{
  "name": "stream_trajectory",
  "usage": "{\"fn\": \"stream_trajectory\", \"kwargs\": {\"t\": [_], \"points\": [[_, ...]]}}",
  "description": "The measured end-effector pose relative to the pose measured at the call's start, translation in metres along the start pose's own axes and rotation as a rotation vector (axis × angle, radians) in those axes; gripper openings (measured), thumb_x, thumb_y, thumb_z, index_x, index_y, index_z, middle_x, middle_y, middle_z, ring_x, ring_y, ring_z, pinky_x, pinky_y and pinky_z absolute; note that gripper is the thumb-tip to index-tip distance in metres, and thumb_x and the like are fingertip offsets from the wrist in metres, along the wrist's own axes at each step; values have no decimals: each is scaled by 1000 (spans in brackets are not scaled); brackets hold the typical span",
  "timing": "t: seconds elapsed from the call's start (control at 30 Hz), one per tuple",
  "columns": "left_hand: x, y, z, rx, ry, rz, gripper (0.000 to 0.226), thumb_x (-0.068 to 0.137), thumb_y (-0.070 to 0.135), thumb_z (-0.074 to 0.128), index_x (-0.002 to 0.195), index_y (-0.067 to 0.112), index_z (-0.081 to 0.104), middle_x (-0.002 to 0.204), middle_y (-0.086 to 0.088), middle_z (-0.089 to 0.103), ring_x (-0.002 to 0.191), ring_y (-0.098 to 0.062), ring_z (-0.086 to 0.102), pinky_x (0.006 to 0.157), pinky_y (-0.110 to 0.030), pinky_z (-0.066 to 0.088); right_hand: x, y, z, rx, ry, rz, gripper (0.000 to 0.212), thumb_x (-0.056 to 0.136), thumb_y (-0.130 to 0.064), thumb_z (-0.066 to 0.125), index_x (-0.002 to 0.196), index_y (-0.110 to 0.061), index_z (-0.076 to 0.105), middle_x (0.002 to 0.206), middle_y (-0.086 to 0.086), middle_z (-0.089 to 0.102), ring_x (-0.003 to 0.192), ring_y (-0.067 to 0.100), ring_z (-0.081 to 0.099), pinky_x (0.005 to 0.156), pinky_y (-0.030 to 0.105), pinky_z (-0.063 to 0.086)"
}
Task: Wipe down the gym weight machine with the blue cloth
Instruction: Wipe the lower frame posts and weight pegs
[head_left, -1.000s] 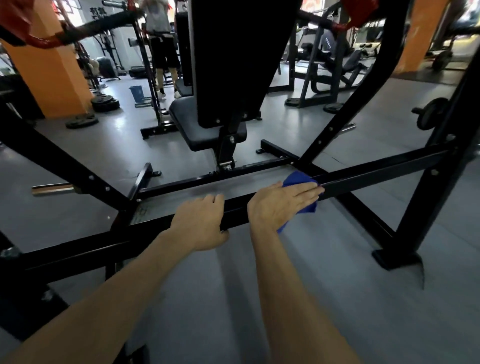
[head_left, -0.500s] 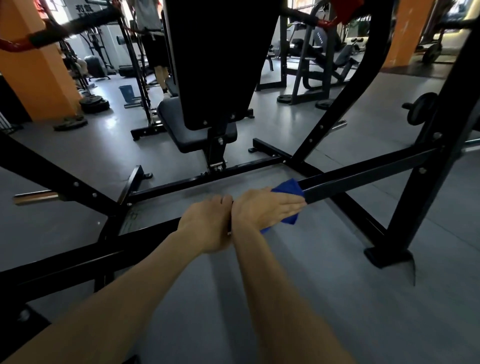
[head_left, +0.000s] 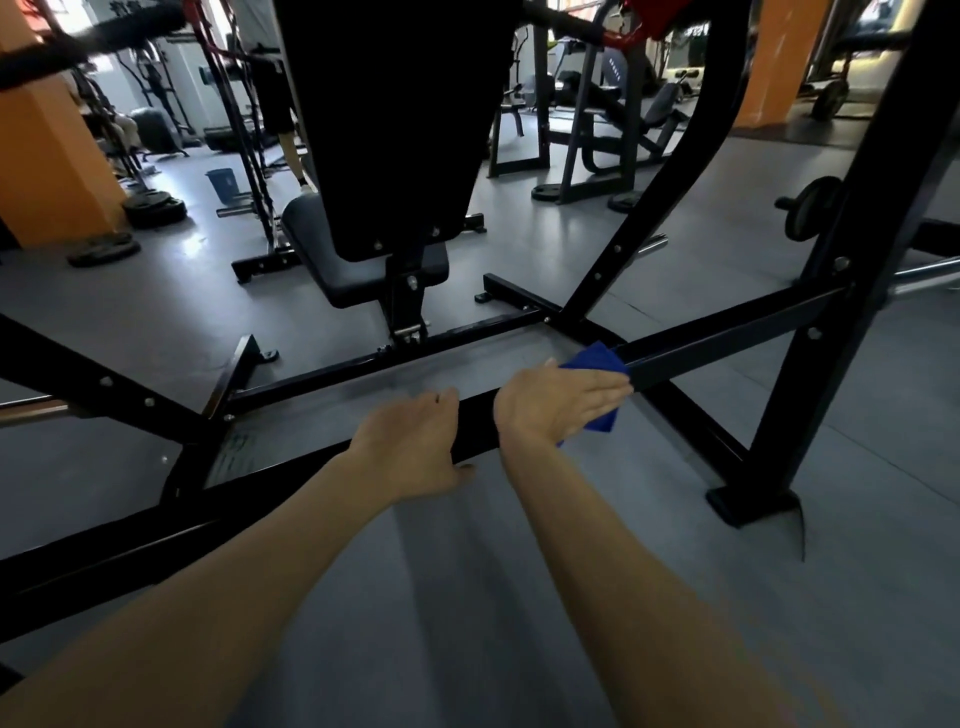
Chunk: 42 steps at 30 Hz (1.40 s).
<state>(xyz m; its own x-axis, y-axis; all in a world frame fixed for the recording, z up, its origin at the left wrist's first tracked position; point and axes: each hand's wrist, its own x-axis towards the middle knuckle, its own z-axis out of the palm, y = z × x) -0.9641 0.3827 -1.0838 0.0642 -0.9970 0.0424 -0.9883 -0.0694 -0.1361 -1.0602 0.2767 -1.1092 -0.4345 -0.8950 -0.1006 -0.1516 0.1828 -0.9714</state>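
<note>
Softly, I press the limp blue cloth (head_left: 597, 364) flat-fingered with my right hand (head_left: 558, 402) on the rigid crossbar (head_left: 727, 332); left hand (head_left: 415, 447) curls around it.

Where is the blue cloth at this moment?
In the head view, right of centre, the blue cloth lies on the black crossbar under the right hand.

The cloth (head_left: 597, 364) is a plain deep blue. The weight machine's frame (head_left: 727, 332) is glossy black, dotted with silver bolt heads, and its seat pad (head_left: 358, 270) is black too. The floor (head_left: 467, 597) is plain grey. Pillars (head_left: 47, 156) are orange, a small bucket (head_left: 222, 186) looks blue, and the overhead handles (head_left: 649, 21) are red.
</note>
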Motion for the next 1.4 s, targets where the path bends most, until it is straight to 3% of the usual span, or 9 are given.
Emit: {"fn": "stream_trajectory", "kwargs": {"t": [0.2, 0.37, 0.47, 0.67, 0.8, 0.9, 1.13, 1.27, 1.4], "points": [[20, 10, -1, -49, 4, 88, 55, 88, 61, 63, 118, 21, 41, 104, 2, 54, 87, -16, 56, 68, -33, 49, 103, -16, -41, -86, 117, -88, 65, 105, -27, 38, 159, -9, 7, 165, 18, -12, 153, 33, -4, 125, 41, 7], [38, 25, -5, -90, -18, 108, 42, 85, 48, 68, 101, 24, 38, 101, 1, 53, 85, -16, 54, 66, -32, 47, 67, 4, -28, -6, 52, -343, 62, 105, -29, 31, 153, 8, 18, 159, 35, -5, 149, 48, -1, 123, 52, 0], [55, 38, -10, -126, -26, 142, 43, 82, 41, 71, 109, 22, 44, 109, 1, 54, 91, -16, 54, 67, -32, 45, 53, 14, -18, 0, 33, -263, 55, 106, -30, 40, 156, -7, 28, 163, 24, -11, 152, 37, -7, 124, 39, -4], [60, 35, 2, -33, 130, 399, 84, 97, 47, 56, 160, 17, 10, 157, -1, 30, 137, -20, 38, 105, -41, 46, 149, -3, -48, -121, 115, -259, 37, 106, -23, 36, 127, -3, 59, 166, 17, -1, 153, 35, -3, 123, 37, 1], [63, 33, 2, 29, 122, 504, 87, 103, 44, 49, 160, 20, -12, 170, 4, -8, 156, -12, -2, 126, -35, 17, 130, 3, -47, -45, 105, -327, 41, 106, -23, 36, 136, -2, 54, 166, 14, 5, 153, 32, -3, 124, 40, 2], [67, 34, 3, -20, 107, 517, 85, 102, 41, 53, 162, 22, -6, 170, 6, -8, 154, -7, -10, 127, -35, 12, 80, 24, -34, -19, 29, -444, 44, 107, -26, 37, 144, -3, 47, 167, 11, 3, 153, 27, -7, 125, 41, 2], [87, 61, -4, -37, 124, 469, 70, 95, 54, 60, 138, 6, 32, 162, -18, 19, 154, -24, 14, 119, -37, 31, 133, 15, -35, -211, 85, -385, 41, 104, -27, 41, 134, -1, 52, 165, 18, 6, 152, 37, -5, 124, 49, 6], [101, 84, -12, -28, 160, 401, 57, 96, 53, 60, 124, 10, 35, 124, -7, 36, 107, -20, 46, 95, -34, 45, 199, 10, -62, -237, 97, -381, 42, 105, -26, 34, 125, 1, 58, 165, 17, 12, 153, 34, -3, 124, 44, 5], [105, 84, -7, 30, 158, 465, 80, 104, 46, 48, 160, 10, 4, 167, -9, 7, 154, -24, 11, 119, -39, 30, 208, 11, -75, -224, 62, -421, 44, 105, -24, 33, 130, 3, 56, 163, 21, 16, 153, 34, -2, 123, 40, -4]]}}
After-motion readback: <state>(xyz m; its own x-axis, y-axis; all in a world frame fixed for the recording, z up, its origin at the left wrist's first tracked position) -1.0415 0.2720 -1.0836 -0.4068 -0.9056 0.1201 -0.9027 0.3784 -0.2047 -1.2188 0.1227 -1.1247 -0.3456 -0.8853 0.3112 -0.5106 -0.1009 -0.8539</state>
